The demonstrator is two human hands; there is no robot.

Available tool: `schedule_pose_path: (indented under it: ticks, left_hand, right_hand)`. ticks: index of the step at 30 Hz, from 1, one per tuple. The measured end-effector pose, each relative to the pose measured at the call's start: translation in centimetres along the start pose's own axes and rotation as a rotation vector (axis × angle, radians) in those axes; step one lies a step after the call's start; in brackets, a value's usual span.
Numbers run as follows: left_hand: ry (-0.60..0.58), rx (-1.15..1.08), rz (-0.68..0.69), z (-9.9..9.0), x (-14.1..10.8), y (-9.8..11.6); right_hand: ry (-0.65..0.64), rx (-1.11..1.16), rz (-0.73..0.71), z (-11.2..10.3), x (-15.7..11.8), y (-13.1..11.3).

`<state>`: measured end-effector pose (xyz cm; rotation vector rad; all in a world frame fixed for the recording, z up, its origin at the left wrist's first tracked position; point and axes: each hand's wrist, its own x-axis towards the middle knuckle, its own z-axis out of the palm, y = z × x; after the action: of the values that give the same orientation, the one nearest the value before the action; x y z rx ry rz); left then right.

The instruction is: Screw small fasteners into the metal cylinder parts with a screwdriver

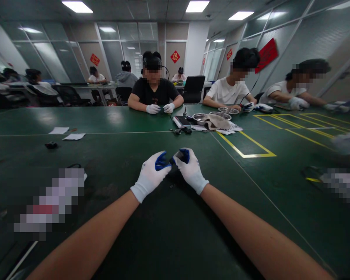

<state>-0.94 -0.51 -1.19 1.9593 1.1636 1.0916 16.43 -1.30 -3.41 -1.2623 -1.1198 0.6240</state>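
Observation:
Both my hands wear white gloves with blue palms and are raised over the green table (119,241). My right hand (191,170) pinches a small black object (172,160) between thumb and fingers; its kind cannot be made out. Close beside it, my left hand (152,173) curves toward the object with thumb and fingers apart, and I see nothing held in it. Several tiny rings (172,186) lie on the dark tabletop just below my hands.
Metal bowls (200,118), a beige cloth (218,122) and a dark box (182,121) stand ahead. White papers (74,136) and a small black item (51,145) lie left. Yellow tape (258,156) marks the right. Several gloved people sit opposite, including one person (154,91).

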Motion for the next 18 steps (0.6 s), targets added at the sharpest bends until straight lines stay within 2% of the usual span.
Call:
schedule_pose_path:
  ticks: [9,12,18]
  left_hand:
    - [-0.112,-0.092,-0.061,-0.2,0.6,-0.7]
    - [-0.12,-0.151,-0.04,-0.1,0.9,-1.0]
    - [-0.117,-0.201,-0.119,0.0,0.9,-0.5]
  right_hand:
    - [0.012,0.11,0.03,1.0,-0.6,0.1]
    - [0.018,0.093,0.042,1.0,-0.4,0.4]
    - [0.031,0.116,0.045,0.8,0.1,1.0]
